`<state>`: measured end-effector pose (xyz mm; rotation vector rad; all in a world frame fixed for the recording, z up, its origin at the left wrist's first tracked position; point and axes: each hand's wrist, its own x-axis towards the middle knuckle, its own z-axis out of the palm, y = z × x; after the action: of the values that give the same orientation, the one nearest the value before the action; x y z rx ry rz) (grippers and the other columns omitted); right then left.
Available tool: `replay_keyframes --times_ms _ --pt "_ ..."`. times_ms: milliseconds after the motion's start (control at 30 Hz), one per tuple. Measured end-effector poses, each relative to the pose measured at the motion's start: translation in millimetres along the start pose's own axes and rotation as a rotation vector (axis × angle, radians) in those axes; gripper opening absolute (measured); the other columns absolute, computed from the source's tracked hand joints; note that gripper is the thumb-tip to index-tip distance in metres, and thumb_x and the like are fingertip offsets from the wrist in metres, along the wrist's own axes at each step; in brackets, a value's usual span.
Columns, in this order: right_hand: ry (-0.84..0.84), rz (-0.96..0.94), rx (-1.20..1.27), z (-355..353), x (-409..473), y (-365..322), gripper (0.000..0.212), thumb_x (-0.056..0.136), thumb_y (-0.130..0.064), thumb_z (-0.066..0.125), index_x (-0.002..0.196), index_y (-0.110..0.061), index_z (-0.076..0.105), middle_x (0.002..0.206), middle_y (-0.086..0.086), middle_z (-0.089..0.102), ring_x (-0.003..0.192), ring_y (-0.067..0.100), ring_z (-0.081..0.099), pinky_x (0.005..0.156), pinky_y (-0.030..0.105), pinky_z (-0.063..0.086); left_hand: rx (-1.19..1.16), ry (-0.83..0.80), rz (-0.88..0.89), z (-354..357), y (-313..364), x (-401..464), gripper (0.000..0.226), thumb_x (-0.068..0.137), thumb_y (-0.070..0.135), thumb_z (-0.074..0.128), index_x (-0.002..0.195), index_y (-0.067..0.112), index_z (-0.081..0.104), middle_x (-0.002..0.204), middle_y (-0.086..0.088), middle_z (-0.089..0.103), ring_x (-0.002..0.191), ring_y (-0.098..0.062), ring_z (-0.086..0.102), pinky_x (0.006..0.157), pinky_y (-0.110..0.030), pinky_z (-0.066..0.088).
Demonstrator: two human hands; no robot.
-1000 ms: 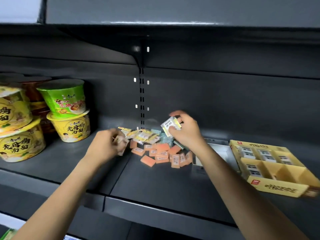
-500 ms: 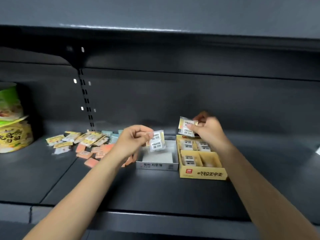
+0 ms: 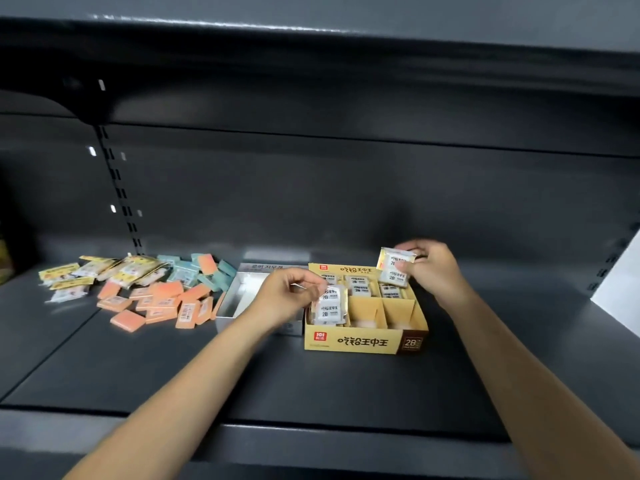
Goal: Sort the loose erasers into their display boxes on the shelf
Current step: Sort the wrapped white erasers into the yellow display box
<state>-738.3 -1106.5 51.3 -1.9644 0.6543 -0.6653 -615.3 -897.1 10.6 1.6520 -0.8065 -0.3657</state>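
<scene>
The left hand (image 3: 289,292) pinches a 2B eraser pack (image 3: 328,305) upright over the yellow display box (image 3: 363,342), front-left slot, so it drops in edgewise. The right hand (image 3: 431,268) grips another pack (image 3: 394,268), possibly two, above the back-right slot; the unsorted eraser pile (image 3: 145,289) lies well left.

The shelf (image 3: 311,386) was dark grey. The display box (image 3: 363,342) was yellow with black lettering and a red logo. Loose erasers (image 3: 159,303) were orange, teal and yellow-wrapped; the other box (image 3: 239,299) was silver-white.
</scene>
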Motion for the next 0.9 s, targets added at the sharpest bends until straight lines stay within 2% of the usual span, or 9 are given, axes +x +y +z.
replay_keyframes --times_ms 100,200,300,367,500,633,767,900 --pt "-0.042 0.017 -0.047 0 4 9 0.019 0.084 -0.001 0.065 0.095 -0.016 0.067 0.09 0.0 0.065 0.078 0.009 0.063 0.06 0.021 0.046 0.187 -0.033 0.044 -1 -3 1 0.028 0.085 0.006 0.061 0.071 0.028 0.069 0.076 0.011 0.069 0.068 0.003 0.058 0.066 -0.008 0.043" --pt "-0.091 0.025 -0.11 1 8 17 0.014 0.084 -0.006 0.066 0.09 -0.018 0.067 0.091 0.0 0.067 0.085 0.013 0.063 0.07 0.026 0.048 0.302 -0.078 0.053 -5 -3 2 0.023 0.088 0.008 0.058 0.078 0.025 0.069 0.083 0.008 0.069 0.068 0.009 0.056 0.063 -0.003 0.037" --pt "-0.141 0.041 -0.221 -1 12 20 0.014 0.084 -0.007 0.064 0.083 -0.021 0.067 0.09 -0.001 0.067 0.089 0.015 0.062 0.08 0.033 0.05 0.391 -0.08 0.093 -4 -2 2 0.02 0.086 0.011 0.062 0.08 0.029 0.069 0.08 0.012 0.066 0.074 0.006 0.055 0.064 -0.003 0.035" --pt "-0.17 0.029 -0.335 -2 14 21 0.014 0.084 -0.007 0.061 0.082 -0.019 0.069 0.092 -0.003 0.066 0.091 0.014 0.06 0.08 0.03 0.047 0.407 -0.062 0.12 -2 -3 1 0.024 0.083 0.01 0.064 0.08 0.033 0.069 0.078 0.013 0.061 0.078 0.001 0.054 0.067 -0.004 0.035" --pt "-0.128 -0.036 -0.499 2 15 21 0.013 0.083 -0.011 0.063 0.083 -0.019 0.073 0.097 -0.005 0.058 0.096 0.011 0.051 0.082 0.026 0.043 0.376 -0.079 0.133 0 0 -3 0.022 0.079 0.013 0.07 0.081 0.034 0.07 0.09 -0.005 0.065 0.086 -0.011 0.056 0.069 -0.007 0.036" --pt "-0.093 -0.048 -0.543 5 12 17 0.015 0.08 -0.013 0.07 0.086 -0.024 0.063 0.096 -0.005 0.046 0.093 0.012 0.045 0.069 0.024 0.037 0.384 -0.093 0.123 1 4 -5 0.013 0.074 0.022 0.076 0.084 0.03 0.071 0.095 -0.005 0.067 0.09 -0.014 0.057 0.069 -0.007 0.036" --pt "-0.067 -0.081 -0.573 8 14 11 0.021 0.078 -0.011 0.068 0.086 -0.026 0.056 0.098 -0.002 0.049 0.085 0.011 0.044 0.057 0.024 0.034 0.419 -0.093 0.132 -2 3 -8 0.016 0.072 0.026 0.078 0.086 0.031 0.071 0.096 0.004 0.069 0.093 -0.006 0.055 0.073 -0.005 0.035" --pt "-0.015 -0.184 -0.432 25 16 -8 0.014 0.081 -0.012 0.066 0.083 -0.021 0.056 0.08 -0.006 0.046 0.073 0.01 0.047 0.054 0.021 0.034 0.406 -0.04 0.134 -20 5 -16 0.02 0.076 0.021 0.074 0.079 0.039 0.064 0.097 0.009 0.066 0.086 0.001 0.052 0.075 -0.01 0.035"
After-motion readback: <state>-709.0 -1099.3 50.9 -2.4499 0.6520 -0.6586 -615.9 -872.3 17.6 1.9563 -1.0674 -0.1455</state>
